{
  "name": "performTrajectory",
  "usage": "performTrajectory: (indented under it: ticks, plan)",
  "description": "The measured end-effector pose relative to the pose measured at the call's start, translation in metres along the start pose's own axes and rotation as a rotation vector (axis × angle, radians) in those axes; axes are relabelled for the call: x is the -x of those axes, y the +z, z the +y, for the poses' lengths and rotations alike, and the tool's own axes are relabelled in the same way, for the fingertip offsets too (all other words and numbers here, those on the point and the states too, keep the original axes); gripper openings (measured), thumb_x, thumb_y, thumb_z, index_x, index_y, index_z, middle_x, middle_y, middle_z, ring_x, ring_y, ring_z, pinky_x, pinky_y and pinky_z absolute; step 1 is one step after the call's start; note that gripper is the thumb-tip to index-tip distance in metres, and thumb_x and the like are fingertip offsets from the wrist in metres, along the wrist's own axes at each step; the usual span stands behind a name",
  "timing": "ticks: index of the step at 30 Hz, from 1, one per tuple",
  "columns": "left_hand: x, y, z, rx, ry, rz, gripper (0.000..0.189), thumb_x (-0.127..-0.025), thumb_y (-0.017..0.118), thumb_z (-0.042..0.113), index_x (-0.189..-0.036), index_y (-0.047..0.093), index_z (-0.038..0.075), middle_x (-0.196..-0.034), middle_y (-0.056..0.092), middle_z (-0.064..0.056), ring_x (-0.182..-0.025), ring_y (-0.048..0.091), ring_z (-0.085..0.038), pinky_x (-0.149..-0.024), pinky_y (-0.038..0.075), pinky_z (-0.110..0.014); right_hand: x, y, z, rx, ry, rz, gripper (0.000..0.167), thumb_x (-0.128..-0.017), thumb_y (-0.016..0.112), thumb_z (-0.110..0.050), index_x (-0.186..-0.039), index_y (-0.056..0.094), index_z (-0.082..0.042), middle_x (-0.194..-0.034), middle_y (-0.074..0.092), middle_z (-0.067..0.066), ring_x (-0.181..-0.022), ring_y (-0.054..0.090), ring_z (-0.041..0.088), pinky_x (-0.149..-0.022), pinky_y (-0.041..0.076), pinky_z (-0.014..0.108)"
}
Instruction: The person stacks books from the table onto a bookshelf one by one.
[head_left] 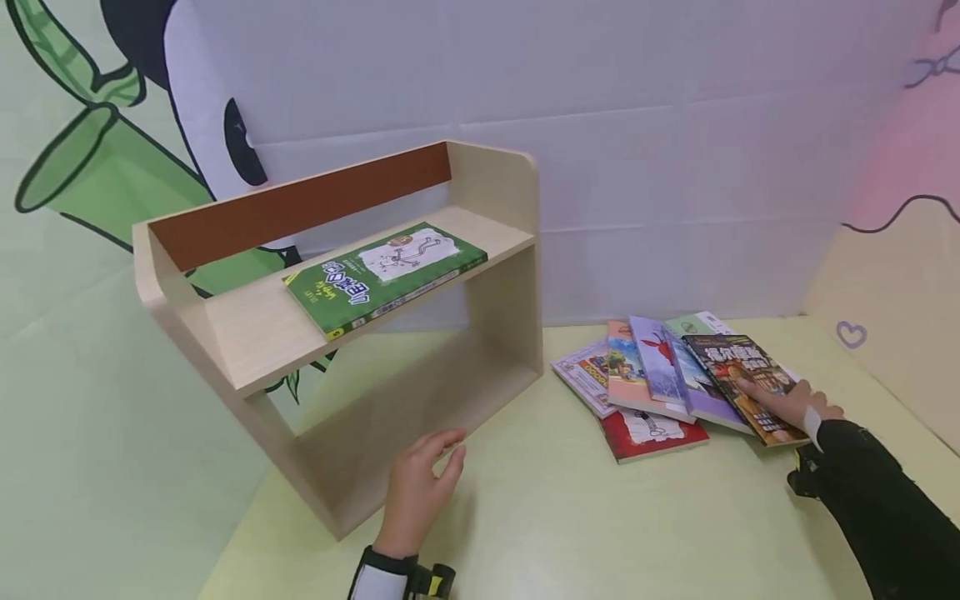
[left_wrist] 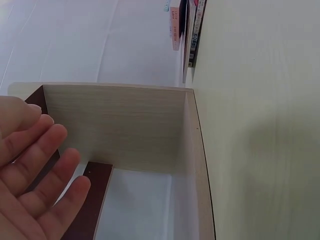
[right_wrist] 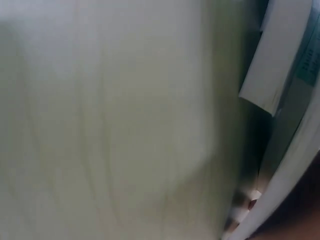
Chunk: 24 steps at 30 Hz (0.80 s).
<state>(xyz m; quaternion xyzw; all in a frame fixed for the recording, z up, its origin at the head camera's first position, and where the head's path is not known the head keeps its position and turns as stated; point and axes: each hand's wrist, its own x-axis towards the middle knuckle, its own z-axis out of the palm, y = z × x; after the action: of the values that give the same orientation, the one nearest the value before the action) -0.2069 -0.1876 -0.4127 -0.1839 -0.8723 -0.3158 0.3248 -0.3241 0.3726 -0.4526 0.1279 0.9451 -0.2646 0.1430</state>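
Observation:
A dark-covered book with large pale lettering lies at the right side of a loose pile of books. My right hand grips it by its right edge, the thumb lying across the cover; the fingers underneath are hidden. In the right wrist view the page edges of books show close by, partly blurred. My left hand hovers in front of a small wooden bookshelf, fingers loosely bent and holding nothing. On the shelf's upper board a green book lies flat, cover up.
The pile also has a red book, an orange one, and purple ones, overlapping on the pale yellow table. A printed cloth backdrop stands behind the shelf and pile.

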Motion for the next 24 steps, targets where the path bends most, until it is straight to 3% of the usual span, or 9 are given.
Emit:
performTrajectory:
  ticks: [5, 11, 20, 24]
  plan:
    - [0.002, 0.003, 0.000, 0.010, -0.024, -0.017, 0.021, -0.084, 0.075, 0.008, -0.105, 0.072, 0.007, -0.100, 0.073, -0.001, -0.089, 0.069, -0.017, -0.074, 0.057, -0.036, -0.012, 0.006, 0.009, 0.025, 0.030, 0.075, 0.132, -0.078, 0.037, -0.085, -0.134, 0.007, 0.031, -0.122, 0.026, 0.054, -0.109, 0.036, 0.063, -0.080, 0.041, 0.064]
    - [0.007, 0.004, 0.001, 0.028, -0.027, -0.024, 0.021, -0.083, 0.075, 0.008, -0.104, 0.072, 0.007, -0.098, 0.073, -0.001, -0.087, 0.068, -0.015, -0.074, 0.056, -0.034, -0.009, 0.012, 0.008, 0.022, 0.088, 0.162, 0.134, -0.074, 0.044, -0.086, -0.134, 0.010, 0.028, -0.119, 0.025, 0.055, -0.107, 0.033, 0.063, -0.080, 0.042, 0.067]
    - [0.013, -0.003, 0.002, 0.008, -0.030, -0.014, 0.021, -0.083, 0.076, 0.008, -0.103, 0.072, 0.007, -0.096, 0.073, -0.001, -0.086, 0.068, -0.014, -0.074, 0.057, -0.034, 0.004, 0.013, -0.004, 0.040, 0.148, 0.194, 0.132, -0.072, 0.043, -0.088, -0.128, 0.013, 0.028, -0.113, 0.027, 0.052, -0.106, 0.032, 0.062, -0.084, 0.038, 0.070]
    - [0.016, -0.006, 0.003, 0.015, -0.042, -0.009, 0.020, -0.083, 0.075, 0.007, -0.103, 0.072, 0.007, -0.096, 0.073, -0.001, -0.085, 0.068, -0.013, -0.074, 0.057, -0.032, 0.008, 0.015, -0.007, -0.055, 0.200, 0.165, 0.136, -0.070, 0.043, -0.089, -0.131, 0.006, 0.027, -0.108, 0.023, 0.047, -0.103, 0.031, 0.057, -0.083, 0.040, 0.067]
